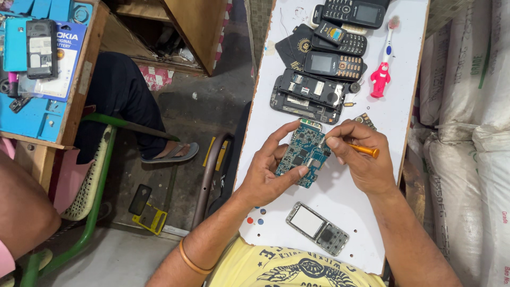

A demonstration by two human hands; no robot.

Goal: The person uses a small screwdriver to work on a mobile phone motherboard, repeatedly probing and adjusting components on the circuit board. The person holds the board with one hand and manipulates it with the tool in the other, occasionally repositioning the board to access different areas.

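Circuit board (303, 153), blue-green and dotted with small metal parts, sits just right of the middle of the frame, lifted a little above the white desk (404, 111) and tilted. The left hand (265, 172) holds it, thumb on its lower edge and fingers (284, 133) wrapped behind its upper left side, so those fingers are clamped on the board. The right hand (361, 157) is just beside it on the right, its fingers pinched together on a screwdriver with an orange handle (364, 150); the tip end is hidden under the fingertips near the board's right edge, so I cannot tell whether it touches. Below the hands, near the lower middle of the frame, a grey phone front frame (317, 228) with a pale screen window lies flat on the desk, and a few small red and blue dots (256, 218) lie to its left. Above the hands lies an opened black phone back (308, 95) with its insides showing, and above that several keypad phones (334, 64) are piled toward the top of the frame. A toothbrush with a pink figure-shaped handle (381, 74) lies to their right. At the upper left of the frame a second, blue-topped bench (37, 117) carries phone parts, and another person's leg in a sandal (170, 154) rests on the floor beside it.
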